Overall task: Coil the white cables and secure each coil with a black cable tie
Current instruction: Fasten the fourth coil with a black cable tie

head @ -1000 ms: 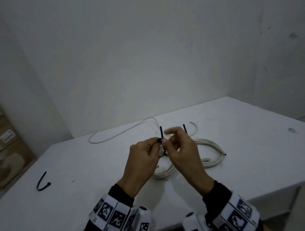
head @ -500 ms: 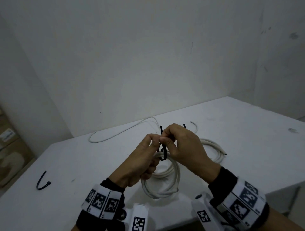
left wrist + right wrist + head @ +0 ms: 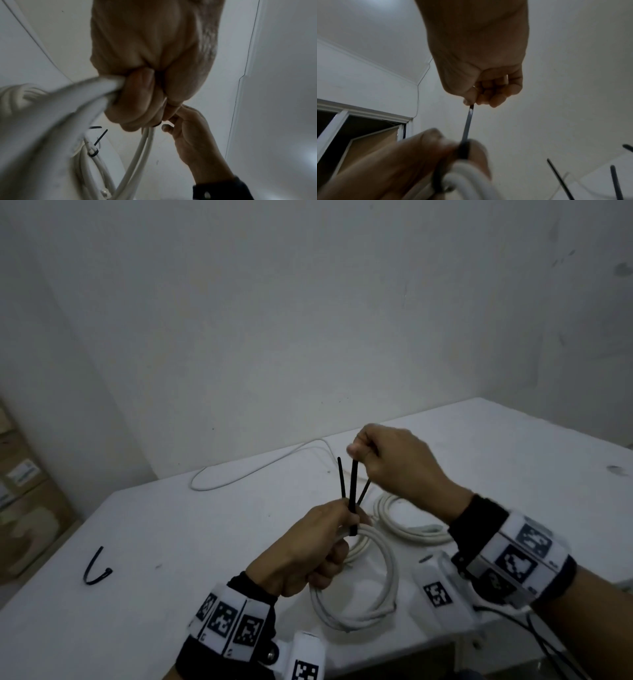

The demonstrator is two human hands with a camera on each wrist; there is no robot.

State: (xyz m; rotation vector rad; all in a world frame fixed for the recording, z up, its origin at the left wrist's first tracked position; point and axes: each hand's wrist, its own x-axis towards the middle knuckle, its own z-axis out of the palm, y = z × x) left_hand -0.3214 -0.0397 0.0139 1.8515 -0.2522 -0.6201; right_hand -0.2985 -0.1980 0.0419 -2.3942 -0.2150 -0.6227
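Black plastic first: the cable tie (image 3: 352,491) runs taut up the middle of the head view, its tail pinched between thumb and curled fingers of the right hand (image 3: 394,463), raised above and to the right of the left. Pull reads as away from the bundle, presumably to draw the loop tight.

Left hand (image 3: 308,549), centre frame, fist closed round the gathered strands of the white coil (image 3: 383,577) right where the tie crosses them. Likely serves as the anchor, so the strands stay bunched and the coil does not follow the pull. Rest of the coil hangs below the fist towards the worktop (image 3: 171,542); whether it touches, cannot tell.

Outward: second coil (image 3: 411,529) lies on the worktop right of centre; left wrist view shows it already cinched by its own tie (image 3: 93,152), tail sticking up. Loose white cable (image 3: 260,467) trails along the far edge, uncoiled. Spare tie (image 3: 96,568), bent into a hook, lies well apart at lower left, probably waiting for that last cable.
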